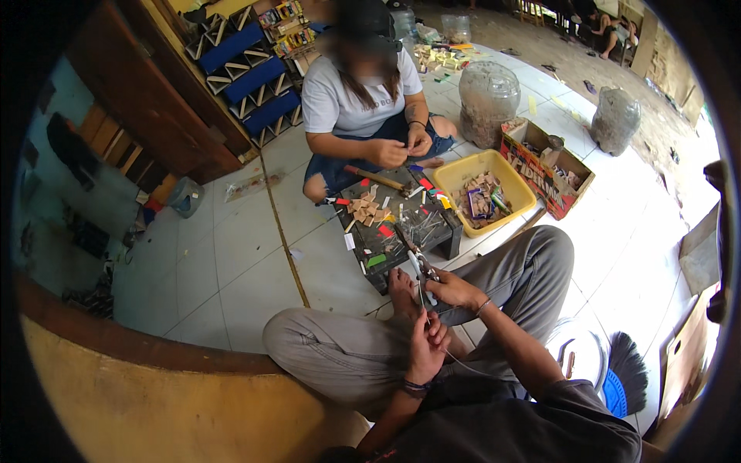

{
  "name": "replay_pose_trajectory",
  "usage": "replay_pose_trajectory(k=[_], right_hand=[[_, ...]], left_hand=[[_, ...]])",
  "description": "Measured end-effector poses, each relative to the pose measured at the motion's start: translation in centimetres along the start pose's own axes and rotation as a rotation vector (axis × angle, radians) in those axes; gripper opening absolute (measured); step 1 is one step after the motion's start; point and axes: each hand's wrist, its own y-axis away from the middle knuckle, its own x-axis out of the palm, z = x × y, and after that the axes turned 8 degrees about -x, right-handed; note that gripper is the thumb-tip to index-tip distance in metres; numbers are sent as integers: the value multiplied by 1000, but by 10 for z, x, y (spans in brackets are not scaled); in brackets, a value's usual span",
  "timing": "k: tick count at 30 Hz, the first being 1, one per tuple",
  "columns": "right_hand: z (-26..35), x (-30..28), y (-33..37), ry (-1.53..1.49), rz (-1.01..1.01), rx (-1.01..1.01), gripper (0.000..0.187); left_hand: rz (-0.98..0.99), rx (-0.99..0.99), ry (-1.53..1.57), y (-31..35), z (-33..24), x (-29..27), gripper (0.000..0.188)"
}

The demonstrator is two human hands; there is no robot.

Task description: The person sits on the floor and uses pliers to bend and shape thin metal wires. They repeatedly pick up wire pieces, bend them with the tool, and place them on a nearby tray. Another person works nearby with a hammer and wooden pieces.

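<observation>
My right hand is wrapped round a dark-and-white tool that looks like a glue gun. Its narrow dark nose points away from me, over the near edge of a low black table. Just below it, my left hand is closed, pinching a thin pale cord that runs up toward the tool and down over my lap. On the low table lie small tan pieces, coloured scraps and a hammer. A bare foot is beside the tool.
Across the table a person sits, both hands together at a small item. To the right stand a yellow basin of tan pieces, a printed cardboard box and a large cloudy plastic container. A black-bristled brush lies near my right side.
</observation>
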Motion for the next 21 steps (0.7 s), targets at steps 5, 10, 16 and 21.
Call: replay_pose_trajectory(k=[5, 10, 16, 21], right_hand=[[-12, 14, 2, -28, -166, -116, 55], [-18, 26, -3, -286, -364, -146, 34], [-3, 46, 2, -414, -490, -314, 33], [7, 44, 23, -354, -293, -274, 34]], left_hand=[[182, -33, 385, 2, -2, -5, 18], [363, -38, 501, 7, -6, 7, 20], [402, 70, 441, 18, -12, 28, 28], [473, 97, 507, 27, -18, 41, 32]])
